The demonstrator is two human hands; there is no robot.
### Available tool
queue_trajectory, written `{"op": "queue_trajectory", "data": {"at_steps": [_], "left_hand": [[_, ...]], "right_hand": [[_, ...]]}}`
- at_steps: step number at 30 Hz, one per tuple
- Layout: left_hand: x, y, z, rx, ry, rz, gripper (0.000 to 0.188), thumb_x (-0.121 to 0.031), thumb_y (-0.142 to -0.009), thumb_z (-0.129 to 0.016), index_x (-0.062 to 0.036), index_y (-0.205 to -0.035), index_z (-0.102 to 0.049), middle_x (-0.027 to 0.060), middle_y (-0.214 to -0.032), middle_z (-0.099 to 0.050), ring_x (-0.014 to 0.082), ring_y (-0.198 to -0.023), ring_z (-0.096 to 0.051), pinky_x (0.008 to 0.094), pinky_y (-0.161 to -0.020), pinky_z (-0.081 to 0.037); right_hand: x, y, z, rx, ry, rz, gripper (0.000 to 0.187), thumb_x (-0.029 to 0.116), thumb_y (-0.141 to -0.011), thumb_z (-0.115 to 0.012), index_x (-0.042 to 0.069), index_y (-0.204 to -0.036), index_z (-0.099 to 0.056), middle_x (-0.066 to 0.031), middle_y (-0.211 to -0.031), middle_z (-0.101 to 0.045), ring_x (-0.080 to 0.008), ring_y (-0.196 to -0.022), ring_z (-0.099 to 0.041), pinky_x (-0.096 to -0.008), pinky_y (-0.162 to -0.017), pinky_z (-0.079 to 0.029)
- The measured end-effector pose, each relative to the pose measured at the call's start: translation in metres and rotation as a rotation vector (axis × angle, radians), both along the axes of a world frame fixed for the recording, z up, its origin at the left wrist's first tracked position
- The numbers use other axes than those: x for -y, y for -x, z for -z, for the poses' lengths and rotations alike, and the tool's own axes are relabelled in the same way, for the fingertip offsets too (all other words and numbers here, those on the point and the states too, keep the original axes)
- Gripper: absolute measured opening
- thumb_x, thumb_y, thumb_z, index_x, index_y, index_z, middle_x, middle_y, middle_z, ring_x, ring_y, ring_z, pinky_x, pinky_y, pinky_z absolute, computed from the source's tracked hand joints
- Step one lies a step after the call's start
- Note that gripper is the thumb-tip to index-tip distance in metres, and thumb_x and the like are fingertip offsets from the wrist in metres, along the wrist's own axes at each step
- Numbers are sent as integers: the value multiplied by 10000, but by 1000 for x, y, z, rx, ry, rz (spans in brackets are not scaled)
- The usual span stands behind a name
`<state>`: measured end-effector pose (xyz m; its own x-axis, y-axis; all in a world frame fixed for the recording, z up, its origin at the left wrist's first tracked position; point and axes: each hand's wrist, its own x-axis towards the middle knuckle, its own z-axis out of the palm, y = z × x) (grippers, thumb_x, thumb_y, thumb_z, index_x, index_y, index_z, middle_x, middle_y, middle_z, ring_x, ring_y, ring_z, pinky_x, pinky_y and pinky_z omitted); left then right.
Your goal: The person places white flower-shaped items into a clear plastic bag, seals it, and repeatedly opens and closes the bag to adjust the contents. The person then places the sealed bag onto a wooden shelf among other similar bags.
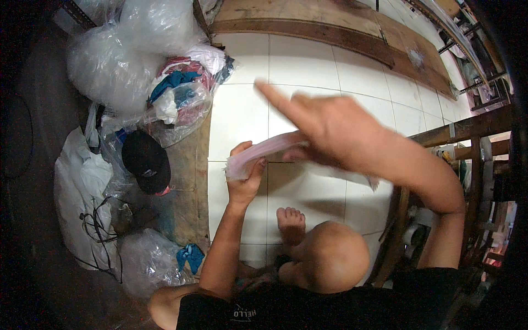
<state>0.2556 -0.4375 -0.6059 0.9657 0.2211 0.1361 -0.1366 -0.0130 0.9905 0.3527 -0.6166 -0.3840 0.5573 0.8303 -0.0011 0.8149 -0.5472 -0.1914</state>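
A pale pink, creased strip (pixel 264 154) of thin, film-like or cloth-like material stretches between my hands above the tiled floor. My left hand (pixel 246 179) is closed on its left end, with the thumb on the near side and the fingers behind. Over the other part of the strip is my right hand (pixel 335 129), blurred by motion. Its index finger points out to the upper left, while the thumb and other fingers seem to pinch the strip. A ragged, whitish edge shows beneath my right wrist. My forearm hides the strip's middle there.
Clear plastic bags (pixel 121 60) and a bag of coloured cloths (pixel 184 93) lie at the far left. Nearer are a black cap (pixel 146 162), a white sack (pixel 82 192) and a black cable (pixel 96 228). A wooden frame (pixel 476 159) stands at the right; wooden boards (pixel 308 30) lie beyond the tiles.
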Motion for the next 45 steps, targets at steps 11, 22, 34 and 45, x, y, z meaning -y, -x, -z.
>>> {"op": "queue_trajectory", "data": {"at_steps": [11,22,34,45], "left_hand": [[2,-11,-19,-2,-155,52,260,-109,-882,-639,30,-1097,-597,71,-908,-662,170,-792,-618,304,-736,-499],[-2,-22,-23,-118,-284,-116,337,-290,-947,-593,36,-1024,-637,118,-910,-637,226,-914,-584,351,-843,-442],[-17,-29,-24,-215,-262,-34,387,-351,-950,-585,25,-973,-673,108,-922,-615,191,-929,-553,324,-867,-424],[20,-41,51,-846,829,7,450,-177,-942,-591,46,-1300,-434,159,-1201,-547,281,-1079,-567,412,-915,-487]], "right_hand": [[0,-28,2,-66,16,-6,859,290,-751,-756,64,-1429,-279,-183,-961,-673,-402,-780,-663,-477,-651,-540],[139,-28,77,-407,-758,509,1183,387,-574,-894,131,-1497,-201,-236,-1311,-499,-371,-1211,-505,-464,-1030,-401],[87,-59,204,-722,-732,611,400,231,-748,-770,45,-1078,-643,-65,-1012,-664,-188,-946,-607,-357,-861,-482],[100,-84,238,-738,-337,717,568,415,-813,-701,-48,-1129,-609,-200,-1028,-667,-282,-950,-640,-375,-855,-487]]}}
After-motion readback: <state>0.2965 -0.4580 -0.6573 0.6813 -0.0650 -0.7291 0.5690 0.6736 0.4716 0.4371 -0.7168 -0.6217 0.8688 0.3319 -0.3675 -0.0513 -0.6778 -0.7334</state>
